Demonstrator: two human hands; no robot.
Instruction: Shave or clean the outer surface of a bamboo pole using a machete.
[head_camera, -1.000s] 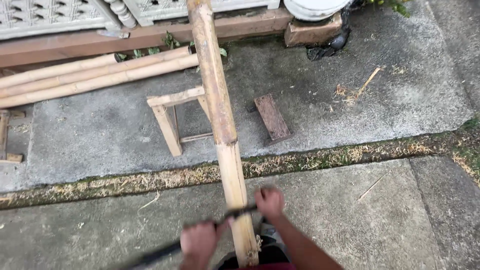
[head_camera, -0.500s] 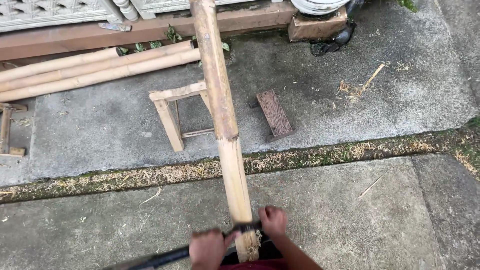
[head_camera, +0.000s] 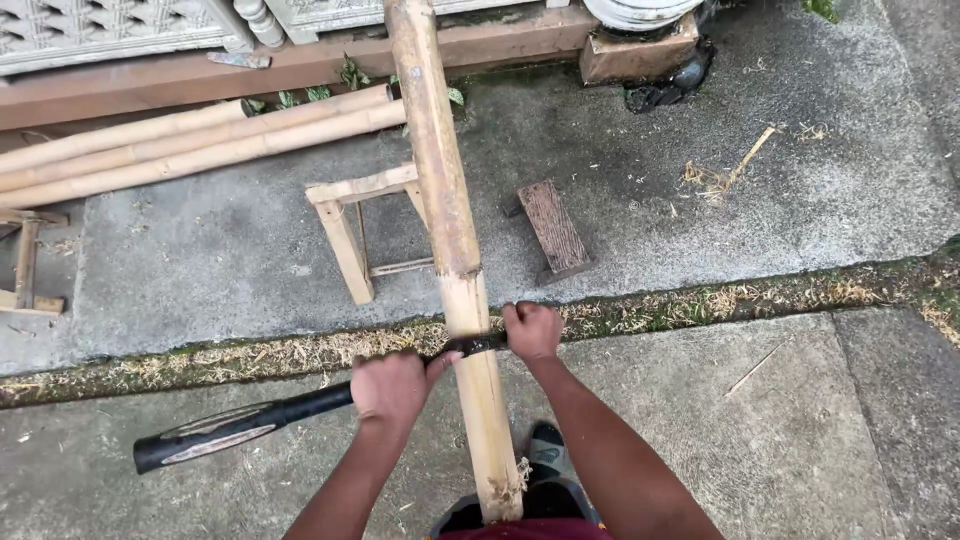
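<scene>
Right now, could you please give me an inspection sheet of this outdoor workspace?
Surface: concrete slabs, grassy joint between them.
Job's things: bamboo pole resting on a wooden sawhorse; dark blade tool laid across it.
Clutter: bamboo stack, wooden block, shavings.
Grippers: left hand grips the tool left of the pole; right hand grips its far end.
Cables: nothing seen.
Surroundings: white lattice fence.
</scene>
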